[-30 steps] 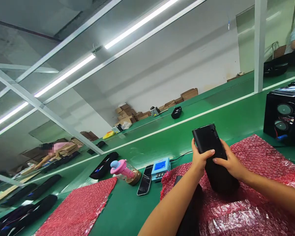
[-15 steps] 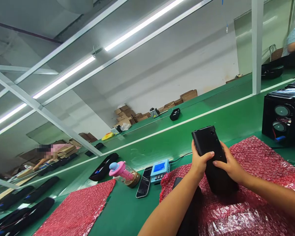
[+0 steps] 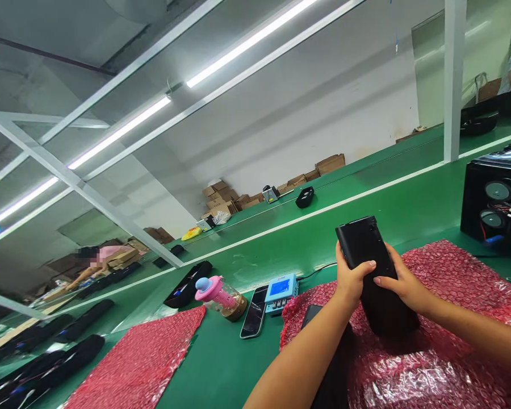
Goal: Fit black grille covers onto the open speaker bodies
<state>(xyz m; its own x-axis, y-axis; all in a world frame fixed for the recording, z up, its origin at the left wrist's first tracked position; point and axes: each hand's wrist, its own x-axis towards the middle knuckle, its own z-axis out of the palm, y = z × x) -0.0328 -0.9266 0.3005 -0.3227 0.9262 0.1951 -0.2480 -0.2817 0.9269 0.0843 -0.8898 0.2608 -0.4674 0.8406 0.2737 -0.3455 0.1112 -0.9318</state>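
Observation:
Both my hands grip a long black casing [image 3: 385, 284], perhaps a speaker body, tilted up over pink bubble wrap [image 3: 455, 278]. My left hand [image 3: 352, 278] wraps its left side, with the thumb across the front. On its right side my right hand [image 3: 402, 281] is closed, and its thumb also lies on the front near the other thumb. Small holes or ports show near the casing's top corner. Another dark object [image 3: 334, 363] lies on the wrap, partly hidden behind my left forearm.
A blue tester with a screen [image 3: 281, 289], a phone [image 3: 254, 312] and a pink-lidded bottle [image 3: 221, 298] stand left of the wrap. More bubble wrap [image 3: 145, 352] lies further left, near long black casings [image 3: 55, 363]. Black units with round speakers [image 3: 498, 199] stand at right.
The view has shifted slightly, so the scene sits a little further right. My hands keep the same hold on the black casing.

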